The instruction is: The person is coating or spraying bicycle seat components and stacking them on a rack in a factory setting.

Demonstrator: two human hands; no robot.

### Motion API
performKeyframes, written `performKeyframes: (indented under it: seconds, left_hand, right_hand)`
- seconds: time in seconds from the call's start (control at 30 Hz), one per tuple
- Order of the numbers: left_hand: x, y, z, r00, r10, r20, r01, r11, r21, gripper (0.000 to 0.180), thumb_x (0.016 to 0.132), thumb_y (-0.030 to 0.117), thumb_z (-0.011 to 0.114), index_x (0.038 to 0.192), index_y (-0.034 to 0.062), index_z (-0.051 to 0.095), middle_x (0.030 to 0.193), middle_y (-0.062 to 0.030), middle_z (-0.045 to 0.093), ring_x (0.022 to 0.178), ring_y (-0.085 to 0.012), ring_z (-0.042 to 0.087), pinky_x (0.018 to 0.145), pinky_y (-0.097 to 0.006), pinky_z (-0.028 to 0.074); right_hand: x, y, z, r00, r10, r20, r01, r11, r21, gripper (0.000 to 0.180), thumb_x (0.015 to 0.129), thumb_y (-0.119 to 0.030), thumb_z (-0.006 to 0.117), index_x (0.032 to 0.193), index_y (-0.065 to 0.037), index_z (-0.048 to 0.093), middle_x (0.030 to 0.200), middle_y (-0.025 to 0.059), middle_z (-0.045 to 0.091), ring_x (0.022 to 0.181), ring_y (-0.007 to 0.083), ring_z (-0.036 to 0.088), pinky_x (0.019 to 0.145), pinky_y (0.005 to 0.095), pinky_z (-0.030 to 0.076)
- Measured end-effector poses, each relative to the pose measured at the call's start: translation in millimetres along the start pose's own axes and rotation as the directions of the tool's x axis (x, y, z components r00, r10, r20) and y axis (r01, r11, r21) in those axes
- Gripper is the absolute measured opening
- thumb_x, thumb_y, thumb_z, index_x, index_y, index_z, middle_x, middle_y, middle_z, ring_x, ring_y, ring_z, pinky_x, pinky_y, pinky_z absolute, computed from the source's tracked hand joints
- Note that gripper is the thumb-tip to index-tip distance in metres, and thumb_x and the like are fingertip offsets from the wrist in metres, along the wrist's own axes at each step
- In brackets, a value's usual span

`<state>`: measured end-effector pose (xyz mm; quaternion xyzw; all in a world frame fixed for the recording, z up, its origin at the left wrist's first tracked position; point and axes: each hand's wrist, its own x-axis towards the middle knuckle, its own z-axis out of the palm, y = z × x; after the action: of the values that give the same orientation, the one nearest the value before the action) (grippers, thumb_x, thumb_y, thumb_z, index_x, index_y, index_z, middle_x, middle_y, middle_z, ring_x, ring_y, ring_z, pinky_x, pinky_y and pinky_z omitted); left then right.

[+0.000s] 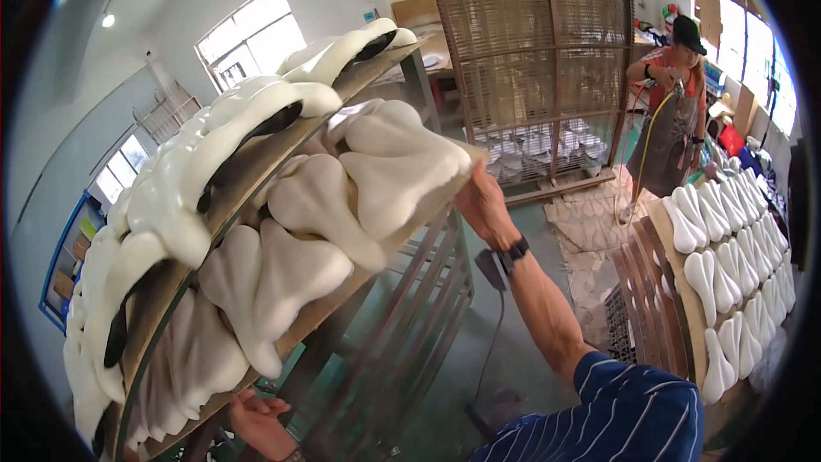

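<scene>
reaching in at the near right of the lower board (329, 308) with a blue sleeve striped in white (629, 411), and wearing a black wristband (513, 254) with a thin dark cable (488, 346) below it. holding the left hand (261, 428) palm up just under the near edge of the lower board, with fingers parted and loosely curled; cannot tell whether bearing any weight there. clasping the far right end of the lower board with the right hand (487, 205), closed around the edge, with some fingers hidden. keeping the lower board aslant between both hands, crowded with cream-white drumstick-shaped pieces (398, 162) lying against one another. showing an upper board (299, 139) just above and left of the lower board, heaped with glossy white pieces (171, 171) with black parts underneath. showing a dark barred rack (402, 325) below the lower board. farther off, well right of the lower board, showing another board (663, 222) set with rows of white pieces (723, 269), just beside curved brown slats (646, 299). beyond the lower board, to the right, showing a co-worker in cap and apron (671, 111) with a yellow hose (647, 137); straight beyond it, a tall brown rack (552, 43); farthest, a bright window (256, 34).
</scene>
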<state>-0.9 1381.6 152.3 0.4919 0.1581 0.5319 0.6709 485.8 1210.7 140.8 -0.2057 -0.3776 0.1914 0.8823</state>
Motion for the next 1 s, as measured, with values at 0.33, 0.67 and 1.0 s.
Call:
performKeyframes:
  seconds: [0.33,0.67,1.0]
  left_hand:
    - [-62.7,-143.9,137.3,0.83,-0.435,0.349,0.128,0.759,0.639,0.041,0.101,0.03,0.059,0.127,-0.0021,0.06,0.079,-0.0119,0.07,0.074,-0.0217,0.072,0.067,-0.032,0.059]
    - [-240.4,-190.0,55.1,0.301,-0.737,0.606,-0.215,0.566,0.796,0.037,0.096,0.033,0.065,0.123,0.0079,0.067,0.093,-0.0193,0.073,0.088,-0.0392,0.068,0.078,-0.049,0.053]
    - [-354.5,-172.2,81.5,-0.348,-0.735,0.582,-0.542,0.664,0.515,0.042,0.094,0.036,0.065,0.121,0.0034,0.066,0.097,-0.0221,0.072,0.092,-0.0414,0.068,0.083,-0.048,0.052]
  right_hand:
    - [135.5,101.0,-117.7,0.821,0.036,-0.569,-0.377,0.783,-0.494,0.082,0.095,-0.075,0.04,0.085,0.001,0.069,0.074,0.01,0.068,0.062,0.0192,0.063,0.051,0.0346,0.049]
    - [-422.9,-46.5,-36.6,0.457,0.729,-0.51,-0.347,-0.382,-0.857,0.037,0.082,-0.037,0.068,0.102,-0.005,0.073,0.094,0.0197,0.073,0.091,0.0412,0.069,0.079,0.0518,0.056]
    - [-764.0,-234.6,163.4,0.127,-0.049,-0.991,-0.844,-0.53,-0.082,0.036,0.081,-0.036,0.067,0.093,-0.002,0.074,0.087,0.0227,0.072,0.085,0.041,0.071,0.075,0.0491,0.058]
